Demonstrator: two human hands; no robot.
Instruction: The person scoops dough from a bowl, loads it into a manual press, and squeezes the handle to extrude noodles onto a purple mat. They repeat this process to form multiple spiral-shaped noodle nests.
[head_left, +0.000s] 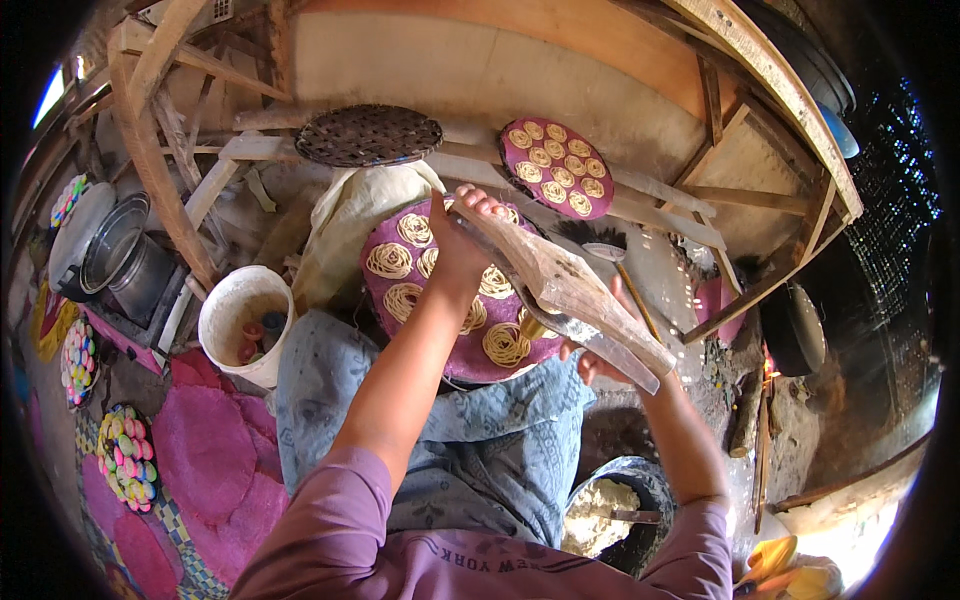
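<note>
Watching over the head camera, I am seeing a two-beamed wooden press [572,283] spanning both hands above a round purple tray [455,349] of coiled noodle nests [389,261]. Its long axis is running diagonally, from upper left down to lower right, the paler, narrower end pointing toward the right forearm. A brass cylinder [531,326] is projecting from the lower beam on the tray side. The left hand [462,237] is gripping the upper-left end, fingers curling closed over it. The right hand [598,368] is lying at the opposite end (mostly hidden behind the wood), fingertips showing on both sides; I cannot tell how firmly they are closing. A second nest-covered tray [515,155] is resting beyond, near the wall.
</note>
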